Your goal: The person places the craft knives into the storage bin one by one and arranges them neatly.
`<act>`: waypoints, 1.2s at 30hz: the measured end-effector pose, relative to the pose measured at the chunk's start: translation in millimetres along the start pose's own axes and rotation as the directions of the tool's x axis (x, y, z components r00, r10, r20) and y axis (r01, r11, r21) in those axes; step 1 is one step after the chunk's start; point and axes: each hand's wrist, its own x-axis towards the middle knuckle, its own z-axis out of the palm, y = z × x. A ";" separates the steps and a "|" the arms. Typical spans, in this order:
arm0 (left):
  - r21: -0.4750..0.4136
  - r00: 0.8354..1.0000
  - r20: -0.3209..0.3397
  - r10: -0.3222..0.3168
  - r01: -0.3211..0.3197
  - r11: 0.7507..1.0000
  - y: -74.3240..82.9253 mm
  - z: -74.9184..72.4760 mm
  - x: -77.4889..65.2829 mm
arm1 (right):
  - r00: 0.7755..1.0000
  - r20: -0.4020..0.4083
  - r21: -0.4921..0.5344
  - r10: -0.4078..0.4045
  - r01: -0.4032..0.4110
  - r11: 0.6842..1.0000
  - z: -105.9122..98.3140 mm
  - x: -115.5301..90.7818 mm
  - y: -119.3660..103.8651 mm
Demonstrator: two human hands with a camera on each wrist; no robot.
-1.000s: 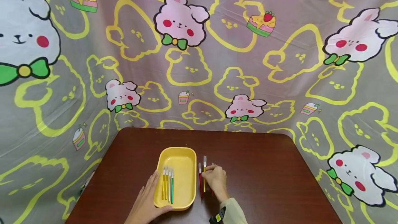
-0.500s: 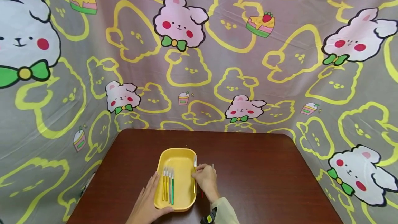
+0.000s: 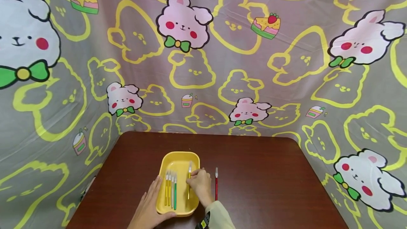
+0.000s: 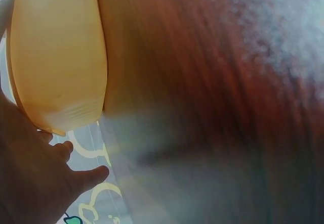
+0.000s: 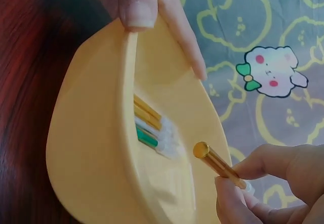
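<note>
My right hand (image 3: 201,185) pinches a gold craft knife (image 5: 217,162) between thumb and fingers, its clear-capped tip pointing away from me. It hangs over the right half of a yellow tray (image 3: 181,167). Along the tray's left side lie several capped craft knives side by side: gold ones (image 3: 166,190), a silver one (image 3: 172,193) and a green one (image 3: 175,197). My left hand (image 3: 149,200) rests against the tray's near left corner, fingers straight along the side and thumb at the front rim. A red craft knife (image 3: 216,186) lies on the table, right of my right hand.
The dark brown table (image 3: 260,179) extends on both sides of the tray. A patterned curtain (image 3: 197,80) with cartoon rabbits encloses the back and sides. My right wrist wears a black watch (image 3: 203,221).
My right hand has carried the gold craft knife left from beside the tray, across its right rim, to over its inside. My left hand and the tray stay put.
</note>
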 end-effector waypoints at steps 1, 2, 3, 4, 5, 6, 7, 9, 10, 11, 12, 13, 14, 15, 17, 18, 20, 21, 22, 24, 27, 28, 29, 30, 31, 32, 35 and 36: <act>0.001 1.000 0.000 0.000 0.000 1.000 -0.3 -0.1 0.2 | 1.000 -0.002 -0.002 -0.001 0.001 1.000 2.7 0.3 -0.6; 0.002 1.000 -0.004 0.002 -0.002 1.000 -0.8 0.0 0.0 | 1.000 -0.006 -0.009 -0.010 0.010 1.000 5.3 0.9 -0.9; 0.002 1.000 -0.006 0.004 -0.004 1.000 -1.0 0.0 -0.1 | 1.000 -0.010 -0.020 -0.017 0.017 1.000 7.9 1.2 -1.1; 0.000 1.000 -0.001 0.001 -0.001 1.000 -0.8 -0.2 0.0 | 1.000 -0.006 -0.021 -0.015 0.015 1.000 10.0 1.2 -1.5; -0.004 1.000 0.007 -0.006 0.006 1.000 -0.3 -0.5 0.4 | 1.000 -0.001 -0.023 -0.015 0.015 1.000 11.8 1.1 -1.8; -0.007 1.000 0.012 -0.009 0.009 1.000 -0.2 -0.4 0.7 | 1.000 -0.002 -0.028 -0.022 0.022 0.999 13.9 0.7 -1.3; -0.010 1.000 0.016 -0.012 0.012 1.000 0.4 -0.6 0.7 | 1.000 -0.003 -0.033 -0.027 0.027 0.999 15.7 0.2 -1.1; -0.013 0.999 0.033 -0.023 0.024 1.000 1.1 -1.2 1.3 | 1.000 0.000 -0.027 -0.029 0.029 0.999 17.8 -1.4 -1.9; -0.014 0.999 0.042 -0.031 0.031 0.999 1.3 -1.5 1.7 | 1.000 0.004 -0.016 -0.030 0.030 0.999 18.8 -2.0 -2.2; -0.011 0.998 0.048 -0.036 0.036 0.999 1.4 -1.7 1.9 | 0.999 0.004 -0.012 -0.035 0.035 0.999 20.0 -2.5 -2.5; -0.009 0.998 0.053 -0.039 0.040 0.999 1.4 -1.9 2.0 | 0.999 0.003 -0.007 -0.039 0.040 0.999 21.4 -2.9 -2.5; -0.006 0.997 0.057 -0.044 0.044 0.999 1.4 -2.1 2.1 | 0.999 0.005 -0.004 -0.039 0.039 0.999 22.9 -3.2 -2.6; -0.004 0.997 0.059 -0.047 0.047 0.999 1.3 -2.2 2.0 | 0.999 0.005 0.001 -0.041 0.041 0.999 24.5 -3.8 -2.6; -0.002 0.997 0.061 -0.049 0.049 0.999 1.2 -2.2 2.2 | 0.999 0.007 0.002 -0.040 0.040 0.999 26.1 -4.3 -2.4; -0.001 0.997 0.063 -0.051 0.051 0.999 1.4 -2.3 2.3 | 0.999 0.009 -0.006 -0.034 0.034 0.999 29.6 -5.7 -1.8; -0.001 0.997 0.063 -0.051 0.051 0.999 1.6 -2.2 2.5 | 0.999 0.006 -0.011 -0.033 0.033 0.999 31.3 -6.4 -1.5; 0.000 0.997 0.058 -0.046 0.046 0.999 2.0 -2.2 2.5 | 1.000 0.006 -0.025 -0.022 0.022 0.999 34.8 -7.8 -0.7; 0.000 0.997 0.056 -0.045 0.045 0.999 2.0 -2.1 2.5 | 1.000 0.009 -0.032 -0.019 0.020 0.999 36.5 -8.4 -0.3; 0.003 0.998 0.050 -0.041 0.041 0.999 2.2 -2.1 2.4 | 1.000 0.008 -0.041 -0.025 0.026 0.999 38.3 -8.8 0.1; 0.008 0.999 0.034 -0.031 0.031 0.999 1.9 -1.7 2.2 | 1.000 0.019 -0.036 -0.025 0.025 0.999 41.8 -10.0 0.4; 0.008 1.000 0.003 -0.007 0.007 1.000 0.3 -0.5 1.8 | 0.999 0.025 -0.027 -0.030 0.031 0.999 47.1 -11.4 1.2; 0.008 1.000 -0.007 0.003 -0.003 1.000 -0.3 0.1 1.8 | 0.999 0.023 -0.026 -0.030 0.031 0.999 48.7 -12.1 1.6; 0.006 1.000 -0.014 0.012 -0.012 1.000 -1.0 0.7 1.7 | 0.999 0.027 -0.017 -0.023 0.023 1.000 50.1 -12.8 2.0; 0.005 1.000 -0.019 0.017 -0.017 1.000 -1.5 1.3 1.8 | 0.999 0.023 -0.017 -0.023 0.024 1.000 51.9 -13.5 2.9; 0.002 1.000 -0.021 0.021 -0.021 1.000 -1.9 1.7 2.1 | 1.000 0.019 -0.021 -0.022 0.023 1.000 53.4 -14.1 3.8; 0.000 1.000 -0.018 0.022 -0.022 1.000 -2.2 2.1 2.3 | 1.000 0.019 -0.024 -0.020 0.020 1.000 55.0 -14.8 5.1; -0.006 1.000 0.000 0.006 -0.006 1.000 -2.1 1.8 2.5 | 1.000 0.007 -0.039 -0.028 0.028 0.999 58.8 -17.0 8.0; -0.008 1.000 0.008 -0.001 0.001 1.000 -1.9 1.4 2.8 | 0.999 -0.001 -0.048 -0.035 0.035 0.998 59.9 -17.7 8.9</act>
